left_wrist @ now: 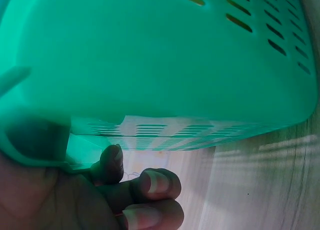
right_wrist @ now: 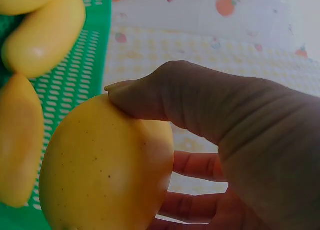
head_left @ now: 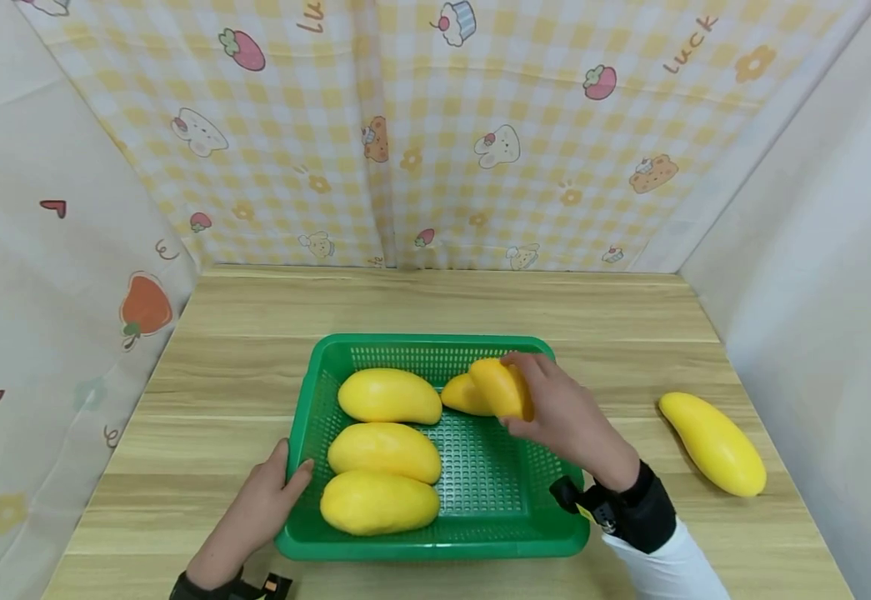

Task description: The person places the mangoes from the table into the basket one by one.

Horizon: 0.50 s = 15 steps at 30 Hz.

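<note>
My right hand (head_left: pixel 566 417) grips a yellow-orange mango (head_left: pixel 498 388) over the back right part of a green plastic basket (head_left: pixel 435 552). In the right wrist view, dark specks dot the held mango (right_wrist: pixel 100 165), with the thumb across its top and fingers round its far side. Just left of it, partly covered in the head view, lies another orange-yellow mango (head_left: pixel 465 395). Three yellow mangoes (head_left: pixel 384 452) lie crosswise in the basket's left half. My left hand (head_left: pixel 262 498) holds the basket's left rim, thumb over the edge and other fingers outside, below the rim.
One more yellow mango (head_left: pixel 713 444) lies on the wooden table (head_left: pixel 247 333) to the right of the basket. A checked cloth (head_left: pixel 435 167) hangs behind the table, and pale cloth walls (head_left: pixel 818 275) flank both sides.
</note>
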{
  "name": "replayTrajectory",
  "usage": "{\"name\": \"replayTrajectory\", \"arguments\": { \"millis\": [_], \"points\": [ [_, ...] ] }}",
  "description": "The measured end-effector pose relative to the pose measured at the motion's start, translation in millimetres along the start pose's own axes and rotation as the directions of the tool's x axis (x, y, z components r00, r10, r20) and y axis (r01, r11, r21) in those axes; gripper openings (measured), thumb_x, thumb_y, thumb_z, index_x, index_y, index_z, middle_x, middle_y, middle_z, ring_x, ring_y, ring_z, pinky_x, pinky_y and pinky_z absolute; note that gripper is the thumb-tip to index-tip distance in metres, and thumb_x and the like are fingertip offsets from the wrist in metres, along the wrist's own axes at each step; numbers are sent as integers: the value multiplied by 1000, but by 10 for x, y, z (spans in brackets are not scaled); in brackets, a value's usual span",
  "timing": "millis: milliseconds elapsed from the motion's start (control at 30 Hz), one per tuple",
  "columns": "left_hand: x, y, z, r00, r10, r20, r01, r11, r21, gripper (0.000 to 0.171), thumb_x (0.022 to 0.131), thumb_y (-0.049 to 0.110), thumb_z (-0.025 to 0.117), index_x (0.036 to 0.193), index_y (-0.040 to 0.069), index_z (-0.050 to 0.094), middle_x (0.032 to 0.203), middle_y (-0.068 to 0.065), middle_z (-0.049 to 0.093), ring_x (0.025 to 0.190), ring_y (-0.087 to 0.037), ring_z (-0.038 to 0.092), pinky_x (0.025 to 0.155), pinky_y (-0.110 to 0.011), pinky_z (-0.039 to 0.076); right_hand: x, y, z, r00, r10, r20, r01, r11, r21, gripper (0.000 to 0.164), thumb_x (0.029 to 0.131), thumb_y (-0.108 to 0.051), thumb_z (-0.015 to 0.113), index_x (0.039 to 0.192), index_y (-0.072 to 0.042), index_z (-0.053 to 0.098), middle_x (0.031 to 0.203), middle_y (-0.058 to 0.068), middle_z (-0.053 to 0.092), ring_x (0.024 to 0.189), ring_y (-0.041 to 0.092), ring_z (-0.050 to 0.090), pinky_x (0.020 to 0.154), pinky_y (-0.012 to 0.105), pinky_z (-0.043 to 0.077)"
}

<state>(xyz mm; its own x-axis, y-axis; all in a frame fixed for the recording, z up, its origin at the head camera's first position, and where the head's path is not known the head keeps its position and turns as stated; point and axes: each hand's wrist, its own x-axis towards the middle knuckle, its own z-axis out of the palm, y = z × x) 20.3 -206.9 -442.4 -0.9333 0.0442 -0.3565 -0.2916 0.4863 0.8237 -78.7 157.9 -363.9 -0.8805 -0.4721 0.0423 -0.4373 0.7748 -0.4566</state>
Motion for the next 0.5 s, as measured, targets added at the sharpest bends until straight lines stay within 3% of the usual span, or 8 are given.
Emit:
{"name": "replayTrajectory", "arguments": {
  "millis": [500],
  "points": [
    [-2, -8, -17, 999, 39, 28, -38, 998, -44, 29, 103, 21, 45, 121, -1, 39, 80, -11, 59, 62, -17, 65, 48, -29, 54, 68, -64, 373, 985, -95, 145, 108, 990, -89, 70, 71, -24, 84, 129, -11, 49, 115, 8, 55, 89, 19, 52, 63, 32, 47]
  ]
}}
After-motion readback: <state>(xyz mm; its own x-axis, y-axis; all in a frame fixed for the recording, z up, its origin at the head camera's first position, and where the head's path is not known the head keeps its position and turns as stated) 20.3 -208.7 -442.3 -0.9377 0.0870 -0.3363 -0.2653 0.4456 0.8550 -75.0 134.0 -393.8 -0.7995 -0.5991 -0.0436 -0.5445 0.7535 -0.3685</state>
